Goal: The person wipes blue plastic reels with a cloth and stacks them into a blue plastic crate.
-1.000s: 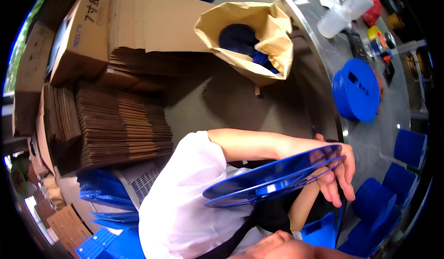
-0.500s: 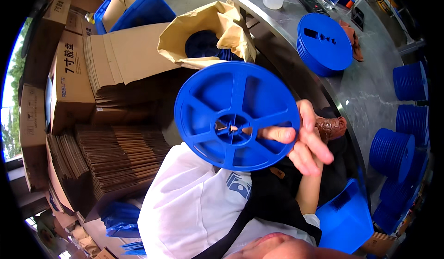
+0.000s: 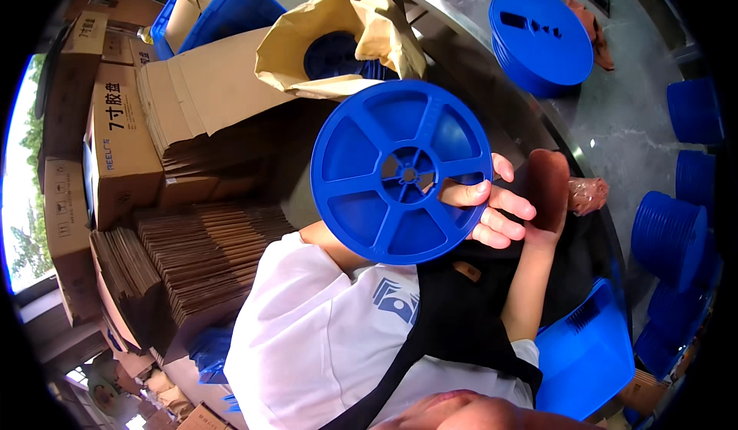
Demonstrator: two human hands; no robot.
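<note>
So this was a round, bright blue plastic reel (image 3: 411,145), six spokes running from a cutout hub to the rim. It was held up in midair, broad face pretty much toward the camera. A rounded reddish-brown piece (image 3: 547,192) sat near its right edge, apart, material hard to tell.

The one view, a wide fisheye from the left side of the person's head, faces down over the shirt (image 3: 307,322), close above the reel (image 3: 411,144); the table's edge (image 3: 573,159) bends along the right.
</note>
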